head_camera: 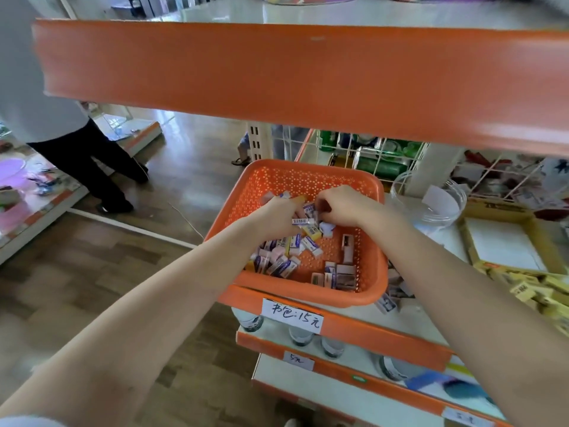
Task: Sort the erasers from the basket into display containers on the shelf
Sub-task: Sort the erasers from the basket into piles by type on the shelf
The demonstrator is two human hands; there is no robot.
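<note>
Basket (pixel 374 274): orange plastic with small holes; it stands at the front corner of the shelf (pixel 385 332) and partly overhangs the edge.
Erasers (pixel 284 261): small blocks in paper sleeves, lying in a loose heap in the near-left part of the basket, with a few more by the near-right wall.
Left hand (pixel 277 215): it is deep in the heap, and its fingers (pixel 296 208) are curled around several erasers.
Right hand (pixel 346 208): it is just beside the left one with bent fingers pointing down into the heap; we cannot tell if they hold anything.
Handling: we judge the erasers light, firm and not fragile. The rubber grips well, but the smooth sleeves may slide off.
Where to hold: we think it is best to pinch the long sides over the sleeve, or to scoop a small handful.
Clear bowl (pixel 400 192): it is on the shelf behind the basket and looks thin, so we would drop the erasers gently.
Cardboard box (pixel 466 238): it is open, to the right of the basket.
Risk: small pieces may slip between our fingers and fall off the shelf.
</note>
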